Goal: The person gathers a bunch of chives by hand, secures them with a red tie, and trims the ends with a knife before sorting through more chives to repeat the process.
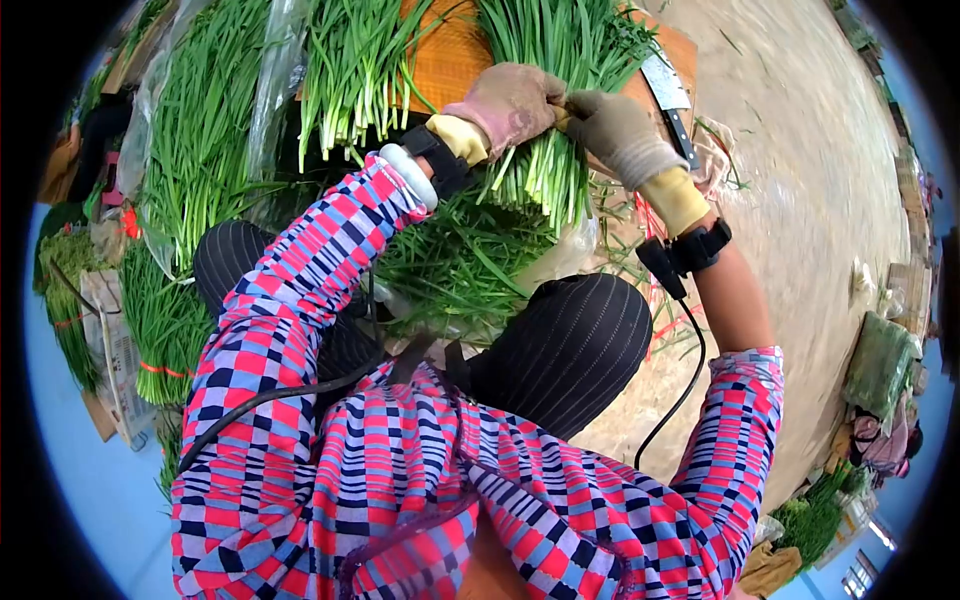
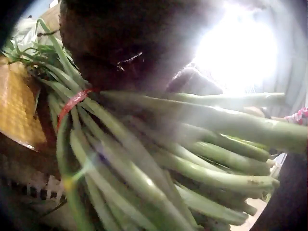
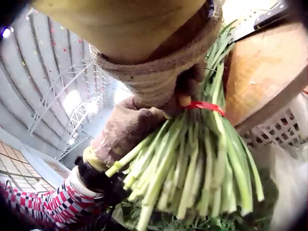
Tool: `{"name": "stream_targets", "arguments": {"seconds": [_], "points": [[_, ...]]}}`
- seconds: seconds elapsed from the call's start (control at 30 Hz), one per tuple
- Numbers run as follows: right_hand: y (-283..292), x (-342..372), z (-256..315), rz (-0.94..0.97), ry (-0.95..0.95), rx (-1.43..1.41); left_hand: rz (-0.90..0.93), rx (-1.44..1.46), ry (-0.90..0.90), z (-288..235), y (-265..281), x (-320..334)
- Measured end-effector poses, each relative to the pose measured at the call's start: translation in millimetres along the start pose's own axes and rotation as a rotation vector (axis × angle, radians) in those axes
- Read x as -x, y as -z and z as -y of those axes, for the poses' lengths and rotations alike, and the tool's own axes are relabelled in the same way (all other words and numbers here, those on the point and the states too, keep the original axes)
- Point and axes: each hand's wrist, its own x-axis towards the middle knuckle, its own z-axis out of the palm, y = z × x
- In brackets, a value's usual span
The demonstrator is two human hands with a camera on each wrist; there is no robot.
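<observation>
A bunch of green leafy stalks like Chinese chives [image 1: 550, 185] lies over the edge of a wooden board [image 1: 445, 60], pale cut ends toward the person. Around it runs a red tie [image 3: 207, 107], also seen in the left wrist view as a thin red band [image 2: 72, 105]. My gloved left hand [image 1: 510, 105] and gloved right hand [image 1: 620, 135] meet on top of the bunch. The fingers of both are curled together at the tie, pinching it; their tips are mostly hidden. In the left wrist view a dark glove covers the tie's upper part.
A knife [image 1: 665, 90] lies on the board's right side, by the right hand. Loose chives [image 1: 345, 80] hang over its left side. More chives [image 1: 205, 130] lie in clear plastic at left. Cut leaves [image 1: 450, 260] cover the ground between the knees. A white crate [image 3: 279, 127] stands below the board.
</observation>
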Motion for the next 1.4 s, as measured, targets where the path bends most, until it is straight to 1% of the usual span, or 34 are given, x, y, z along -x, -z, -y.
{"name": "stream_targets", "arguments": {"seconds": [0.03,0.07,0.1,0.13,0.17,0.2,0.23,0.27,0.3,0.4,0.43,0.47,0.53,0.57,0.6,0.67,0.7,0.73,0.77,0.8,0.87,0.93,0.97,1.0,1.03,1.07,1.1,1.13,1.2,1.23,1.27,1.3,1.37,1.4], "points": [[-2.1,3.5,-1.1,-0.031,0.005,-0.019,0.044,-0.071,0.031,-5.3,10.8,3.7],[-5.5,5.3,-3.8,-0.065,0.014,-0.04,-0.087,0.332,0.055,2.5,11.4,15.2],[-17.8,10.6,-15.5,-0.185,-0.012,-0.296,-0.204,0.458,0.157,10.6,18.9,26.9],[-23.9,15.2,-19.4,-0.212,-0.123,-0.467,-0.32,0.588,0.257,18.8,24.8,35.5],[-31.0,18.7,-25.1,-0.228,-0.233,-0.698,-0.246,0.534,0.409,29.0,24.2,39.8],[-35.0,21.1,-27.4,-0.24,-0.344,-0.928,-0.162,0.69,0.412,51.8,5.2,40.8],[-34.6,25.7,-24.3,-0.269,-0.37,-1.064,-0.031,0.91,0.498,62.1,-16.7,37.0],[-32.9,25.2,-24.1,-0.258,-0.398,-1.036,0.109,1.13,0.575,62.8,-30.6,30.1],[-30.7,25.0,-24.9,-0.251,-0.424,-1.009,0.163,1.265,0.668,52.4,-33.4,27.7],[-22.8,27.6,-22.9,-0.201,-0.573,-1.006,0.093,1.249,0.547,8.7,-15.5,29.3],[-18.5,28.4,-22.2,-0.201,-0.617,-1.023,-0.012,1.044,0.325,16.7,-31.6,22.0],[-13.9,26.8,-18.6,-0.197,-0.652,-1.044,0.126,0.96,0.513,15.8,-34.0,15.3],[-4.9,18.0,-14.0,-0.179,-0.671,-0.917,0.159,1.203,0.542,-13.2,-15.5,22.2],[2.5,14.8,-13.7,-0.18,-0.682,-0.852,0.249,1.244,0.32,2.6,-19.0,19.6],[5.8,8.1,-23.9,-0.201,-0.562,-0.714,0.218,1.623,0.302,-3.4,-28.7,20.0],[30.8,6.7,-11.1,-0.353,-0.3,-0.215,0.119,1.884,0.322,-27.6,-15.2,20.7],[54.8,8.1,5.5,-0.364,-0.175,-0.053,0.087,2.041,0.176,-32.9,-22.0,13.5],[85.8,11.2,31.7,-0.37,-0.053,0.109,-0.099,2.076,0.018,-44.1,-28.3,12.8],[111.0,11.2,53.9,-0.376,0.067,0.268,-0.202,2.157,-0.059,-59.4,-33.2,2.4],[130.2,7.0,66.4,-0.352,0.089,0.367,-0.308,2.237,-0.145,-75.2,-36.6,-9.5],[168.7,-13.8,76.5,-0.239,-0.002,0.568,-0.113,1.719,-0.145,-95.7,-57.4,-6.4],[197.2,-55.2,67.8,-0.324,-0.206,0.7,0.029,1.189,-0.128,-116.1,-85.8,10.4],[216.2,-83.6,59.0,-0.379,-0.253,0.735,0.092,0.927,-0.121,-130.5,-98.1,21.4],[230.8,-113.4,50.4,-0.429,-0.295,0.761,0.2,0.944,-0.075,-130.8,-99.8,45.3],[245.2,-139.9,45.7,-0.552,-0.281,0.676,0.307,0.952,-0.027,-131.5,-100.8,69.9],[261.4,-165.8,41.7,-0.671,-0.257,0.59,0.408,1.08,-0.017,-114.0,-97.7,91.0],[277.4,-194.5,38.6,-0.671,-0.302,0.61,0.511,1.203,0.006,-96.7,-94.0,112.2],[284.2,-204.9,55.6,-0.636,-0.245,0.98,0.569,1.166,-0.015,-79.2,-95.1,120.7],[295.3,-226.9,82.5,-0.786,-0.238,0.931,0.581,1.186,0.119,-64.6,-44.9,130.3],[293.7,-215.2,104.5,-0.896,-0.138,0.538,0.495,1.677,0.011,-55.9,-29.7,137.4],[292.0,-203.1,126.5,-1.001,0.001,0.15,0.484,1.607,-0.132,-42.6,-36.4,114.2],[296.2,-204.9,131.0,-0.957,0.044,0.062,0.46,1.54,-0.271,-29.3,-42.3,90.7],[292.0,-187.6,153.4,-0.857,0.122,-0.122,0.282,1.835,-0.427,-28.3,7.8,79.2],[275.1,-156.4,182.2,-0.8,0.161,-0.227,0.275,2.38,-0.579,-29.6,12.9,70.1]]}}
